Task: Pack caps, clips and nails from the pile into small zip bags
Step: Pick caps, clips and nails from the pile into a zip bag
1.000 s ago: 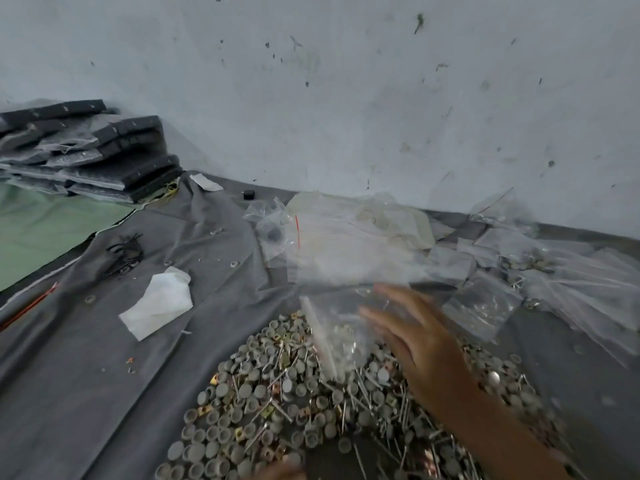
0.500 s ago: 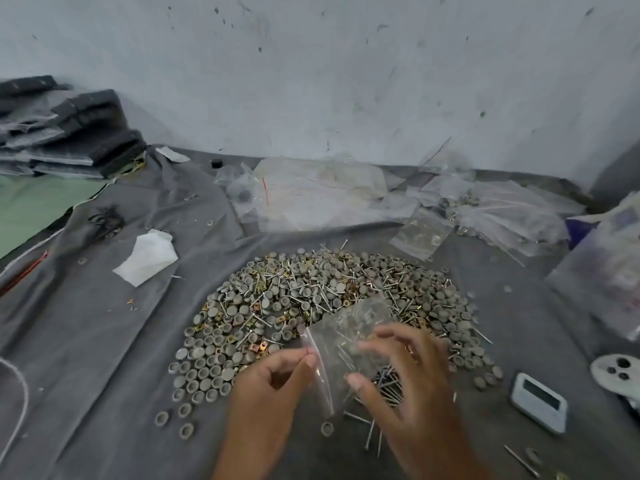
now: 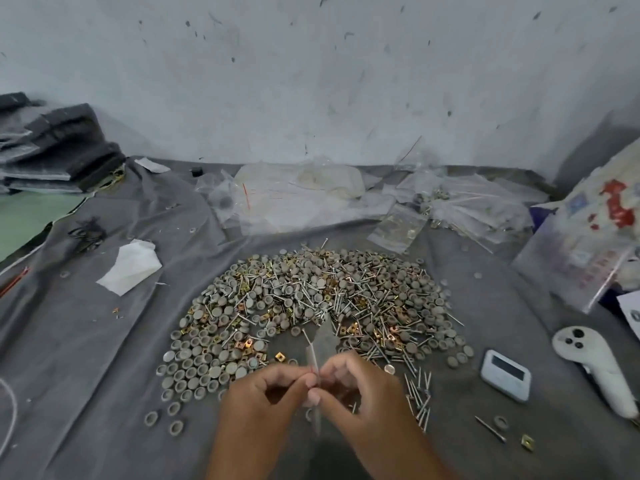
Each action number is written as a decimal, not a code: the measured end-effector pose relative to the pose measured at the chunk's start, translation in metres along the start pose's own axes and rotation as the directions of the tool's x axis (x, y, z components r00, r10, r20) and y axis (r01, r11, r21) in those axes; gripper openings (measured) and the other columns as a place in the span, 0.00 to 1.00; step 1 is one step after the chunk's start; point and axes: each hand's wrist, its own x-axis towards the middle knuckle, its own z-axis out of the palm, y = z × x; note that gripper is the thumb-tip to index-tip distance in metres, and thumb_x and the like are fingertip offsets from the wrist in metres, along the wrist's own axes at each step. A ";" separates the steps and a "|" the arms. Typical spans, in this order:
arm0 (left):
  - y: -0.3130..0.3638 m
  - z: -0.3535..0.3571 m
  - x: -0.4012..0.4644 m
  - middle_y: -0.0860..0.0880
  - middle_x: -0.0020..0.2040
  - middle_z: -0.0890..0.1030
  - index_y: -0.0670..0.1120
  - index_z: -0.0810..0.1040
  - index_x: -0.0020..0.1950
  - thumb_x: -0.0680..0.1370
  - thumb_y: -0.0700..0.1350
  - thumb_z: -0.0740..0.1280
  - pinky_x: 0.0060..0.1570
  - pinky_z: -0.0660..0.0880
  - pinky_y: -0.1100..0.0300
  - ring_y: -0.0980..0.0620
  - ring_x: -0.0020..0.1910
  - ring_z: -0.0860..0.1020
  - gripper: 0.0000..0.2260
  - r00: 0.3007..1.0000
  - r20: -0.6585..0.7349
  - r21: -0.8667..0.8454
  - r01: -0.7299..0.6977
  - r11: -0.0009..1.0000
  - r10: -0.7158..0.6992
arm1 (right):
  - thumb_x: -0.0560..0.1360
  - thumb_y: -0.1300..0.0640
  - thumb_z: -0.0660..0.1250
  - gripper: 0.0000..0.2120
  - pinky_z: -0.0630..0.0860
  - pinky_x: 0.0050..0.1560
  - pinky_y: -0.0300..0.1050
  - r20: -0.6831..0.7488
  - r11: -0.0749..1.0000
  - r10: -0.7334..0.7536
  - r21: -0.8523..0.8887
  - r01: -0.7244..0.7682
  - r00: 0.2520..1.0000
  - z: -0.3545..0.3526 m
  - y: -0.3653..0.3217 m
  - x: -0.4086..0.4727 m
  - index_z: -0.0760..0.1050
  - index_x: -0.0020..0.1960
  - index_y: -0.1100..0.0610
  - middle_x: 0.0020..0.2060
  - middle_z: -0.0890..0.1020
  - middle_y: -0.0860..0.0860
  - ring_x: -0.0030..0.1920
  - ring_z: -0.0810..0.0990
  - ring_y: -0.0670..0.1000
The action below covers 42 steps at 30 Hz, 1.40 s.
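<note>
A wide pile (image 3: 311, 306) of grey round caps, brass clips and steel nails lies on the grey cloth (image 3: 86, 358) in the middle. Just in front of it I hold a small clear zip bag (image 3: 323, 341) edge-on and upright. My left hand (image 3: 266, 396) pinches its mouth from the left, and my right hand (image 3: 360, 393) pinches it from the right. Fingertips of both hands meet at the bag's edge. What the bag holds is hard to make out.
Empty and filled zip bags (image 3: 398, 223) lie along the wall behind the pile. A white tissue (image 3: 130, 266) lies left. A small white timer (image 3: 505, 374) and a white controller (image 3: 595, 368) lie right, below a large printed plastic bag (image 3: 588, 237). Folded dark fabric (image 3: 55, 147) is stacked far left.
My right hand brought the bag back from the far side of the pile to the near side. My left hand came up, and both now pinch the bag, turned edge-on.
</note>
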 end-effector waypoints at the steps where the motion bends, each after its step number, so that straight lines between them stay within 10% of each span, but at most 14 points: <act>1: 0.000 0.000 0.000 0.49 0.34 0.85 0.56 0.86 0.37 0.70 0.38 0.77 0.38 0.79 0.63 0.54 0.33 0.83 0.11 1.000 -0.006 -0.008 0.006 1.000 -0.006 | 0.73 0.46 0.72 0.05 0.73 0.40 0.28 0.016 1.000 0.015 0.017 -0.015 1.000 0.001 0.000 0.000 0.76 0.47 0.42 0.43 0.82 0.36 0.44 0.82 0.40; 11: 0.007 -0.004 0.001 0.53 0.31 0.81 0.57 0.79 0.41 0.75 0.51 0.70 0.35 0.74 0.55 0.53 0.30 0.77 0.04 0.989 -0.113 0.205 -0.068 0.976 0.092 | 0.78 0.52 0.69 0.04 0.82 0.43 0.50 0.041 0.970 0.179 0.158 -0.183 0.983 0.002 0.003 0.019 0.79 0.47 0.44 0.39 0.84 0.47 0.39 0.83 0.46; 15: 0.011 -0.008 0.006 0.53 0.34 0.81 0.52 0.72 0.41 0.77 0.46 0.69 0.34 0.78 0.51 0.56 0.32 0.78 0.07 0.981 -0.148 0.358 -0.068 0.931 0.128 | 0.79 0.57 0.68 0.08 0.76 0.36 0.35 -0.098 0.987 0.152 0.058 -0.147 0.984 0.000 0.005 0.023 0.78 0.44 0.44 0.37 0.83 0.43 0.35 0.81 0.43; 22: 0.020 0.002 0.003 0.61 0.48 0.73 0.69 0.56 0.74 0.77 0.58 0.56 0.53 0.73 0.60 0.61 0.47 0.73 0.25 0.957 0.067 0.738 -0.238 0.632 0.282 | 0.77 0.53 0.70 0.11 0.77 0.46 0.33 0.084 0.998 0.059 -0.003 -0.059 0.995 0.017 -0.005 0.018 0.72 0.57 0.45 0.46 0.81 0.39 0.48 0.81 0.39; 26: 0.017 -0.003 0.009 0.56 0.42 0.72 0.58 0.80 0.58 0.74 0.47 0.69 0.39 0.74 0.56 0.56 0.40 0.73 0.13 0.925 0.088 0.736 -0.311 0.602 0.370 | 0.77 0.48 0.69 0.13 0.75 0.47 0.32 0.116 0.997 0.053 -0.053 -0.047 0.992 0.023 -0.006 0.015 0.70 0.59 0.44 0.48 0.79 0.39 0.49 0.80 0.38; 31: 0.007 -0.015 0.008 0.58 0.40 0.73 0.53 0.78 0.48 0.70 0.39 0.75 0.33 0.75 0.53 0.55 0.33 0.74 0.12 0.921 0.053 0.698 -0.311 0.645 0.387 | 0.74 0.55 0.66 0.15 0.77 0.42 0.39 -0.006 0.986 0.076 -0.149 -0.076 0.997 0.032 -0.006 0.006 0.66 0.54 0.40 0.43 0.77 0.39 0.43 0.78 0.41; 39: -0.002 -0.007 0.001 0.52 0.42 0.75 0.54 0.81 0.60 0.60 0.35 0.78 0.33 0.78 0.53 0.52 0.35 0.76 0.30 0.928 0.109 0.806 -0.292 0.514 0.356 | 0.69 0.64 0.70 0.23 0.66 0.36 0.29 -0.281 0.967 0.010 -0.243 -0.082 0.960 0.035 -0.006 0.004 0.64 0.50 0.40 0.39 0.71 0.38 0.41 0.73 0.38; 42: 0.000 -0.003 0.000 0.51 0.43 0.73 0.53 0.81 0.49 0.67 0.42 0.71 0.40 0.76 0.53 0.50 0.38 0.74 0.12 0.867 0.131 0.773 -0.392 0.498 0.481 | 0.74 0.54 0.71 0.20 0.67 0.35 0.29 -0.214 0.964 0.001 -0.259 -0.057 0.977 0.038 -0.002 0.000 0.63 0.51 0.37 0.41 0.72 0.37 0.42 0.74 0.37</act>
